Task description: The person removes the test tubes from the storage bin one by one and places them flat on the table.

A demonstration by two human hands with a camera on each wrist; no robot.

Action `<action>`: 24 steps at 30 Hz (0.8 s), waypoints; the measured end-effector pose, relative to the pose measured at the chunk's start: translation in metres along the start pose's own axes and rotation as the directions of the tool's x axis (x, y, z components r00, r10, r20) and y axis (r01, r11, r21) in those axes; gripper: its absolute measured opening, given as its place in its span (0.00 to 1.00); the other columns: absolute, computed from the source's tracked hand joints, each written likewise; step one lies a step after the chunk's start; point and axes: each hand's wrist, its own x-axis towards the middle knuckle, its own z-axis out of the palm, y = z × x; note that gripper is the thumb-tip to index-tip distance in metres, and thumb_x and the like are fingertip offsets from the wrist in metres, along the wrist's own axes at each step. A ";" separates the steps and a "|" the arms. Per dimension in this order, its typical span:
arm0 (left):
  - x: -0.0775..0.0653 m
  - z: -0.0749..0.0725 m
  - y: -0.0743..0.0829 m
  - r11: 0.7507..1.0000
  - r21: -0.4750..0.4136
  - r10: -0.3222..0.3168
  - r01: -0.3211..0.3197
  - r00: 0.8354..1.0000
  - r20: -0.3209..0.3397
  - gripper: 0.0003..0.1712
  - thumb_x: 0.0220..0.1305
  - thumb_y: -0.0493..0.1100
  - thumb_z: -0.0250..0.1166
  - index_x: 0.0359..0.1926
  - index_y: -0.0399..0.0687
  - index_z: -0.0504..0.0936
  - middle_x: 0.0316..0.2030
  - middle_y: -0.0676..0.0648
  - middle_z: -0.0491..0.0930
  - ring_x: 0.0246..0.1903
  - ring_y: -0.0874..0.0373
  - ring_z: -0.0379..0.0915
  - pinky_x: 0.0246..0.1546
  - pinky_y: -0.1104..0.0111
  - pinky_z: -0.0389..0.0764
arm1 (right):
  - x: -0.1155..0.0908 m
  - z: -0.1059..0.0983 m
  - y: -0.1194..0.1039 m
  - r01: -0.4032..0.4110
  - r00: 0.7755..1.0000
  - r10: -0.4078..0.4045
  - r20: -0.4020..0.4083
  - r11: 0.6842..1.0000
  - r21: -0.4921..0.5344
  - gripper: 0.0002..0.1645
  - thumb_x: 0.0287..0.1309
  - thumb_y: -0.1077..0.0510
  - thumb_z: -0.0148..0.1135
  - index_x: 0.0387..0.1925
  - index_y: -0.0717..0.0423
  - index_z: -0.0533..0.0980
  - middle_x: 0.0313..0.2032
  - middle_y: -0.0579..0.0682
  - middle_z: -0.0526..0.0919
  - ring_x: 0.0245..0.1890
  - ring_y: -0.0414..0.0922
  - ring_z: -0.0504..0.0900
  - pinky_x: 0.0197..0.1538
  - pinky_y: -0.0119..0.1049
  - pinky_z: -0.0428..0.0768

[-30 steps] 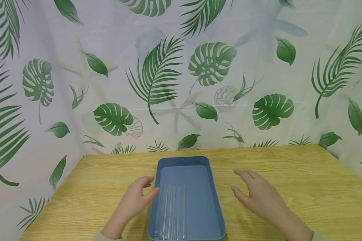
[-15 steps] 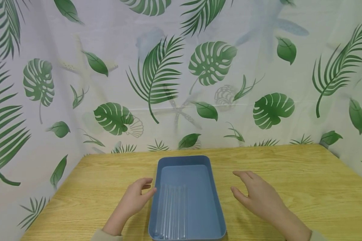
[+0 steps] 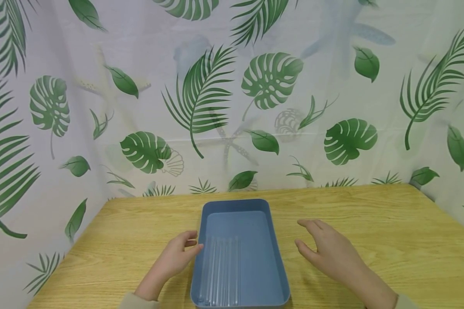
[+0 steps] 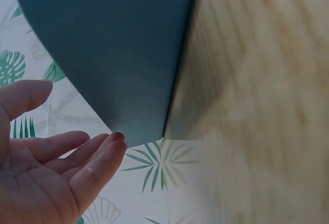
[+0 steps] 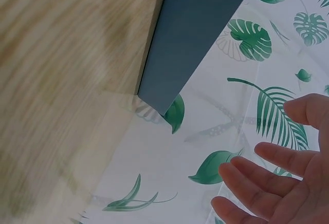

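Observation:
A blue rectangular tray lies lengthwise on the table in the head view. Several clear, thin tubes lie side by side along its left half. My left hand is just left of the tray, thumb tip at the rim, fingers loosely bent and holding nothing. In the left wrist view its fingertips are close to the tray's outer wall. My right hand hovers to the right, apart from the tray, with thumb and fingers spread. The right wrist view shows those relaxed fingers with nothing between them.
The wood-grain table extends on both sides of the tray. A white cloth with printed green leaves hangs behind the table and along its left and right sides.
My left hand drew slightly away from the tray, then came back to its rim a little lower. The right hand has barely shifted. Tray and tubes stay in place.

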 end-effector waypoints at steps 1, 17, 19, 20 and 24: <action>0.000 0.000 0.000 1.000 -0.008 -0.004 0.004 1.000 0.001 0.26 0.58 0.40 0.58 0.53 0.26 0.67 0.50 0.32 0.69 0.48 0.41 0.68 0.45 0.54 0.71 | 0.000 0.000 0.000 -0.002 1.000 0.002 0.003 1.000 0.001 0.23 0.51 0.55 0.60 0.47 0.61 0.72 0.43 0.55 0.76 0.43 0.52 0.76 0.39 0.46 0.76; 0.004 0.006 -0.007 0.963 -0.259 -0.064 0.073 0.997 0.043 0.29 0.63 0.40 0.52 0.57 0.22 0.58 0.56 0.28 0.60 0.54 0.38 0.61 0.48 0.55 0.69 | 0.000 0.001 -0.001 0.001 1.000 -0.001 0.021 1.000 0.001 0.22 0.51 0.55 0.60 0.47 0.62 0.73 0.43 0.55 0.77 0.43 0.52 0.76 0.39 0.46 0.76; 0.004 0.007 -0.007 0.960 -0.269 -0.062 0.072 0.997 0.045 0.29 0.63 0.40 0.52 0.57 0.22 0.58 0.56 0.27 0.60 0.54 0.38 0.61 0.48 0.56 0.70 | 0.000 0.001 -0.001 0.003 1.000 -0.003 0.023 1.000 0.000 0.22 0.51 0.54 0.60 0.47 0.62 0.72 0.43 0.55 0.77 0.43 0.52 0.75 0.39 0.46 0.76; 0.004 0.007 -0.007 0.960 -0.270 -0.062 0.072 0.997 0.047 0.29 0.63 0.40 0.52 0.57 0.21 0.58 0.56 0.27 0.59 0.54 0.37 0.60 0.48 0.56 0.70 | 0.000 0.001 -0.001 0.004 1.000 -0.004 0.024 1.000 -0.001 0.22 0.51 0.54 0.60 0.47 0.62 0.72 0.43 0.55 0.77 0.43 0.52 0.75 0.39 0.46 0.75; 0.005 0.008 -0.007 0.959 -0.271 -0.063 0.077 0.996 0.059 0.30 0.63 0.40 0.51 0.57 0.20 0.56 0.56 0.25 0.58 0.54 0.37 0.60 0.47 0.55 0.71 | 0.000 0.002 -0.001 0.004 1.000 -0.004 0.016 1.000 -0.005 0.23 0.51 0.54 0.59 0.47 0.62 0.72 0.43 0.55 0.77 0.43 0.52 0.75 0.40 0.46 0.75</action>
